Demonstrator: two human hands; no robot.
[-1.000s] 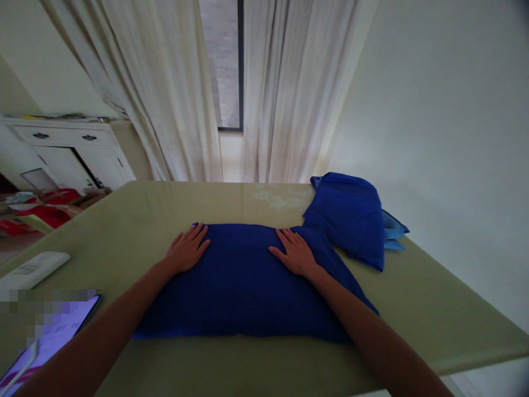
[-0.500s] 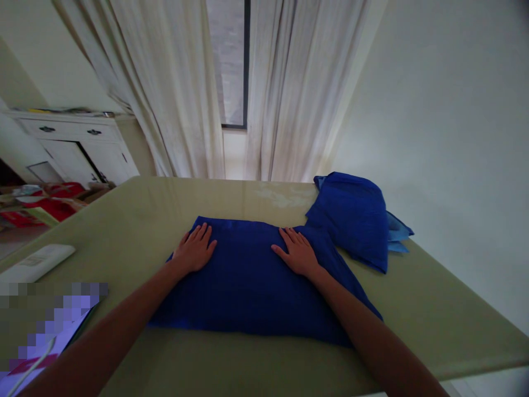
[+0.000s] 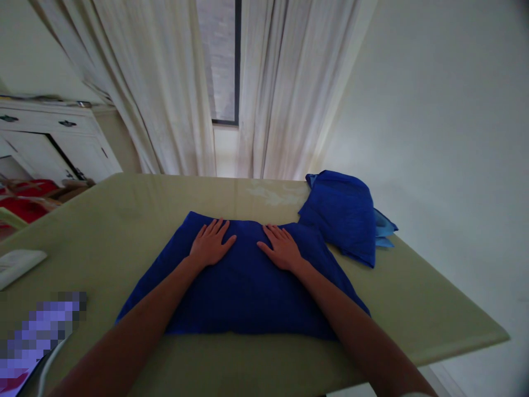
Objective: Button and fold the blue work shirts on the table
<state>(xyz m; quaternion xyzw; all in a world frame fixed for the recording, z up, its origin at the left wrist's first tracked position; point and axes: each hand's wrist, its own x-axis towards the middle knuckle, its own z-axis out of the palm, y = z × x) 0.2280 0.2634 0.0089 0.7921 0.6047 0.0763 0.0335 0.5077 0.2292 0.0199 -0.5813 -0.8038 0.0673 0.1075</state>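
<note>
A dark blue cloth (image 3: 243,286) lies folded flat on the pale green table (image 3: 124,215). My left hand (image 3: 210,245) rests palm down on the cloth's far part, fingers stretched out. My right hand (image 3: 281,248) lies flat beside it, a short gap between the two, fingers spread. Neither hand holds anything. A stack of folded blue cloths (image 3: 343,215) sits at the table's far right, touching the flat cloth's far right corner.
A white remote-like object (image 3: 19,264) lies at the table's left edge, a lit screen (image 3: 33,347) at the near left. White curtains (image 3: 165,88) and a window stand behind the table. A white cabinet (image 3: 49,143) is at the far left, a plain wall at the right.
My left hand has slid to the right across the cloth, toward my right hand. The right hand shifted slightly left. The view has turned a little.
</note>
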